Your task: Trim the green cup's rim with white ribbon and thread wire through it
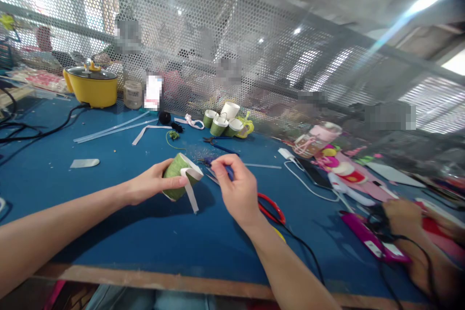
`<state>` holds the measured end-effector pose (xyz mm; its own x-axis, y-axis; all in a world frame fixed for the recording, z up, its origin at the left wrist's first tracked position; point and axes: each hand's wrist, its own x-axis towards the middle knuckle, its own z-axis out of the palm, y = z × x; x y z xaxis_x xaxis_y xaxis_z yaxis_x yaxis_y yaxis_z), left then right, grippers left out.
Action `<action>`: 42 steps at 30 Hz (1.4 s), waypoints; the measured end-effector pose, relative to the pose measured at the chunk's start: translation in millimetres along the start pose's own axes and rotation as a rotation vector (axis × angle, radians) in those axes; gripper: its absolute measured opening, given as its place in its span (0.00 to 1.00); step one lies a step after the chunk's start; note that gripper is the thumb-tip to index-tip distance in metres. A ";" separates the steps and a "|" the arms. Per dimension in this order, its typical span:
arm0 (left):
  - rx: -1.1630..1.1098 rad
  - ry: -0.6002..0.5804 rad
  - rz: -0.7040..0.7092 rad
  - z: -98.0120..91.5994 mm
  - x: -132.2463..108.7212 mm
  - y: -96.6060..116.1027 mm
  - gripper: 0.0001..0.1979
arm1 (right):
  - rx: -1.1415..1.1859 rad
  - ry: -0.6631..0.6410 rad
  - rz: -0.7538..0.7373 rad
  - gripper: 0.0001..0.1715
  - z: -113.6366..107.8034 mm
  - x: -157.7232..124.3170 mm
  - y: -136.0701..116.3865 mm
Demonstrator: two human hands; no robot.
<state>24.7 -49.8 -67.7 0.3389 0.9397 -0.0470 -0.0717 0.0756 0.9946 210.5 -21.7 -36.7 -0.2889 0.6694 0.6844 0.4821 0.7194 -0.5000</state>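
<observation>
Head view, and your left hand (154, 185) has its grip clamped around the green cylinder (172, 180), left of centre over the near tabletop (145, 244), thumb at the white strip (191, 197) that dangles from the rim. Look at that long axis: tilted, running up and rightward, open mouth turned toward your right hand (238, 189)! There, thumb and fingers pinch together, apparently on a dark blue tool (230, 172), mostly covered. Its tip sits just right of the rim, apart from it; the left hand has the cylinder.
</observation>
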 end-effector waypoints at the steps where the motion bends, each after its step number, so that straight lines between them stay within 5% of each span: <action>1: -0.010 -0.008 -0.006 -0.4 -0.1 0.3 0.27 | -0.033 0.015 0.090 0.10 -5.4 3.9 0.8; 5: 0.131 0.032 0.062 -1.5 -0.7 2.5 0.27 | -0.140 -0.072 0.275 0.19 -27.0 26.2 15.5; 8: 0.309 0.124 0.125 -2.6 -1.1 4.0 0.29 | -0.403 -0.258 0.383 0.08 -36.6 40.4 38.4; 14: 0.482 0.180 0.178 -6.9 0.5 6.2 0.27 | -0.479 -0.494 0.481 0.14 -28.0 33.0 80.4; 21: 0.484 0.146 0.147 -8.0 0.9 10.1 0.31 | -0.358 -0.450 0.583 0.08 -15.4 22.0 99.4; 27: 0.519 0.130 0.170 -10.8 1.5 10.2 0.26 | -0.028 -0.391 0.689 0.12 -27.4 28.8 81.7; 30: 0.549 0.147 0.174 -13.6 1.9 11.0 0.26 | 0.133 -0.410 0.688 0.04 -36.7 35.4 63.8; 35: 0.601 0.172 0.146 -16.6 2.6 12.8 0.27 | 0.540 -0.413 0.761 0.13 -45.4 39.3 44.2; 42: 0.651 0.170 0.113 -17.5 6.3 13.1 0.28 | 0.544 -0.606 0.692 0.10 -42.3 25.1 32.1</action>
<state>9.5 -37.0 -56.6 0.2068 0.9733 0.0999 0.4989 -0.1927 0.8449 253.7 10.4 -13.2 -0.5287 0.8368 -0.1421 0.3086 0.0335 -0.9506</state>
